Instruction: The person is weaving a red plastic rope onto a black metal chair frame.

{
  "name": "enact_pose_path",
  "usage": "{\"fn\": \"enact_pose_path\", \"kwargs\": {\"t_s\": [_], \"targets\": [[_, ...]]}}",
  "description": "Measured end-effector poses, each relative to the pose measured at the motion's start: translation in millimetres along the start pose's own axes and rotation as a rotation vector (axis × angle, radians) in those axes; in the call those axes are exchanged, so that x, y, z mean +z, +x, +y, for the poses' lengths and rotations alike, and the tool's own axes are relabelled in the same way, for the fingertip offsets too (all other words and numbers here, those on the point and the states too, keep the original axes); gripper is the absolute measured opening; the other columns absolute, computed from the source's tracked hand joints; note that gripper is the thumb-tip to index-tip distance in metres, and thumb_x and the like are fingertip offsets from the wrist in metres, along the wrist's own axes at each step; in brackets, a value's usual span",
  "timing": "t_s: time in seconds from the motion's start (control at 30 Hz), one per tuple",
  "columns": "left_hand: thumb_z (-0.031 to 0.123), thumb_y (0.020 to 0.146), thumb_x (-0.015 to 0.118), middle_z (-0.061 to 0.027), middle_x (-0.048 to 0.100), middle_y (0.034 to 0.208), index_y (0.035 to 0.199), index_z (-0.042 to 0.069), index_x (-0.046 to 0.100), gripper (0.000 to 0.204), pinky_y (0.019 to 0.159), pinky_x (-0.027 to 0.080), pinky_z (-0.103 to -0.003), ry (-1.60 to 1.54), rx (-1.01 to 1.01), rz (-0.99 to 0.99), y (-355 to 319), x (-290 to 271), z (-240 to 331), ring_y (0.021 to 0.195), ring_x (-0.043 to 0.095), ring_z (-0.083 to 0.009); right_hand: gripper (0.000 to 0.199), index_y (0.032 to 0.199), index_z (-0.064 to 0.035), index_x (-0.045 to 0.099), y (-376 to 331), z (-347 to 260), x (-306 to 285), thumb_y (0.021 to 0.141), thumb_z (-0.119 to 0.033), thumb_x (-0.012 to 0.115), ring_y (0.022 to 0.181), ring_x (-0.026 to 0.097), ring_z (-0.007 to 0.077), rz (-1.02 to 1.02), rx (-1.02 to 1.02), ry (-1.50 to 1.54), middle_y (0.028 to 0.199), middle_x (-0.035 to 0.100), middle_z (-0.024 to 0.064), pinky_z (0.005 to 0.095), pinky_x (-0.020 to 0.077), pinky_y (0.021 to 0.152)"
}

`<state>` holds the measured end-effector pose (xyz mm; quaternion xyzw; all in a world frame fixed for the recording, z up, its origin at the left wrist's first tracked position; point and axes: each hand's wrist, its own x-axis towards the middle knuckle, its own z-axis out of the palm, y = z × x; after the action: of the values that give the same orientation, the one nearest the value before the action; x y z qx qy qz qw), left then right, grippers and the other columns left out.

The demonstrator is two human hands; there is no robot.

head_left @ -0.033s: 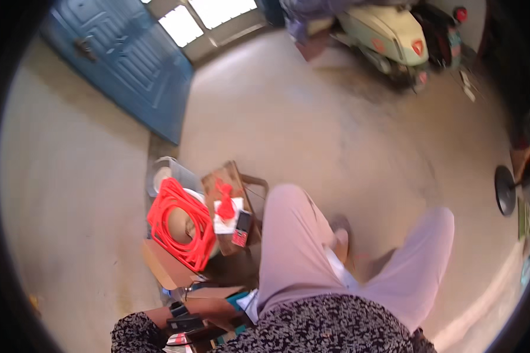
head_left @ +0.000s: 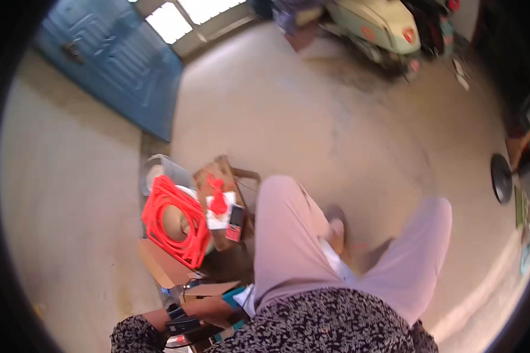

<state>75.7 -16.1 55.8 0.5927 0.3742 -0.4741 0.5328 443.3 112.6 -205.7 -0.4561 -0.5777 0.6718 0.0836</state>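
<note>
A seated person's left hand [head_left: 221, 312] reaches down at seven o'clock, next to a teal object [head_left: 232, 296] and an open cardboard box [head_left: 166, 265] – its fingers are blurred, so I cannot tell whether they grip anything. The right hand is out of view. At eight o'clock, beyond the box, sits a red coil [head_left: 153, 212]; beside it, a wooden stool [head_left: 201, 179] bears a red-and-black handset [head_left: 235, 222] and white paper [head_left: 217, 222]. A blue door [head_left: 118, 65] stands at ten o'clock – a pale scooter [head_left: 380, 29] at one.

No text or numbers readable; red-and-black phone [head_left: 235, 223] too small and blurred.
</note>
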Motion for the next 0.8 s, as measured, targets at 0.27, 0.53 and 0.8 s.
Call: {"fn": "enact_pose_path", "kwargs": {"t_s": [0.27,0.53,0.8], "targets": [[0.041,0.072,0.073,-0.0186,0.064,0.088,0.099,-0.002,0.060,0.052,0.073,0.046,-0.037,-0.680,-0.242,0.312,10.9,40.5,-37.3,0.082,0.062,-0.0321,0.018,0.099,-0.0141,0.062,-143.5,69.7,-77.3,0.084,-0.011,0.053,0.082,0.062,0.0088,0.415,0.378,0.137,0.094,0.066,0.0004,0.0234,0.0493,0.069],[0.033,0.082,0.066,-0.0128,0.067,0.090,0.103,0.001,0.061,0.039,0.076,0.049,-0.035,-0.795,-0.317,0.540,35.9,-32.1,-56.3,0.087,0.064,-0.0288,0.018,0.098,-0.0144,0.063,-319.4,350.8,109.1,0.084,-0.010,0.053,0.081,0.063,0.0084,0.706,1.175,0.481,0.094,0.066,0.0000,0.0232,0.0494,0.068],[0.031,0.083,0.065,-0.0117,0.068,0.091,0.104,0.001,0.062,0.036,0.076,0.049,-0.034,-0.374,-0.123,0.419,125.9,-269.0,2.2,0.086,0.064,-0.0269,0.015,0.097,-0.0134,0.063,-303.9,410.7,315.9,0.085,-0.012,0.053,0.080,0.063,0.0093,0.904,1.460,0.912,0.093,0.066,0.0013,0.0242,0.0502,0.067]]}}
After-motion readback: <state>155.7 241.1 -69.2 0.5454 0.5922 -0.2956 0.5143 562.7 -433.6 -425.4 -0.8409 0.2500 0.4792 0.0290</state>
